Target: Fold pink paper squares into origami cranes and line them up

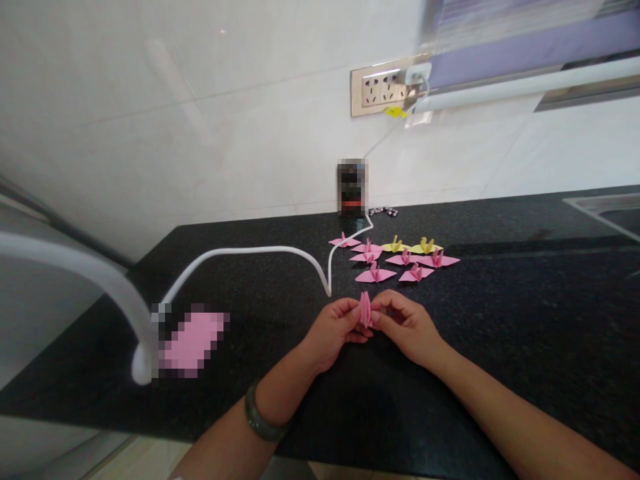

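Between my two hands is a folded pink origami paper (367, 311), narrow and upright, its layers seen edge-on. My left hand (336, 328) pinches it from the left, with a dark bangle on that wrist. From the right, my right hand (407, 325) grips its other edge between thumb and fingers. Just beyond stand several finished pink paper cranes (376, 274) with spread wings, along with two yellow paper cranes (425, 246) at the back of the group.
A white cable (260, 250) loops over the black countertop (500, 347). Blurred pink paper (195, 343) lies at left beside a white stand (143, 360). A pixelated device (353, 188) leans against the wall under a socket panel (377, 90). A sink edge (595, 210) shows at right.
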### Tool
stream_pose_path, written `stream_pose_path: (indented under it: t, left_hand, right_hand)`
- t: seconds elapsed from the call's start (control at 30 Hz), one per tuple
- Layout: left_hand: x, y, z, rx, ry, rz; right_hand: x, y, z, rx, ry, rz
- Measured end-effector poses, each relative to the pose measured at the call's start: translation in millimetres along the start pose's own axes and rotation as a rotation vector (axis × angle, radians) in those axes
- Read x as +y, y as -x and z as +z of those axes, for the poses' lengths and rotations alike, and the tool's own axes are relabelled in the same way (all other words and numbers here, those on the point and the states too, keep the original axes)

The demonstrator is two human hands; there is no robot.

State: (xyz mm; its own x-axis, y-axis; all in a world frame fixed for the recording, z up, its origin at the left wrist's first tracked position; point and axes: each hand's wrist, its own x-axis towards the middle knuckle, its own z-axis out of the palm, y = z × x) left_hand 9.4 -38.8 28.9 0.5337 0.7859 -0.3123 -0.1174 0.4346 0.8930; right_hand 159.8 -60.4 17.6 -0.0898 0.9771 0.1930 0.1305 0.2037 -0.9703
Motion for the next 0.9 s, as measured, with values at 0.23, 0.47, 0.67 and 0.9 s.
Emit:
stream_pose_path:
  t: [0.23, 0.47, 0.67, 0.9]
  left_hand:
    - [-1.4, -1.7, 0.3, 0.048, -0.112, 0.031]
    - [-3.4, -2.2, -0.1, 0.124, -0.203, 0.121]
    - [-2.9, -1.5, 2.2, 0.105, -0.111, 0.142]
    - [-6.9, -3.1, 1.7, 0.199, -0.176, 0.138]
  right_hand:
    - [-0.1, -0.5, 0.5, -0.004, 0.018, 0.021]
    - [-1.9, 0.3, 0.2, -0.018, 0.064, -0.052]
    - [-5.4, 0.6, -1.1, 0.017, 0.131, -0.089]
    - [-2.4, 3.0, 0.3, 0.126, 0.33, -0.138]
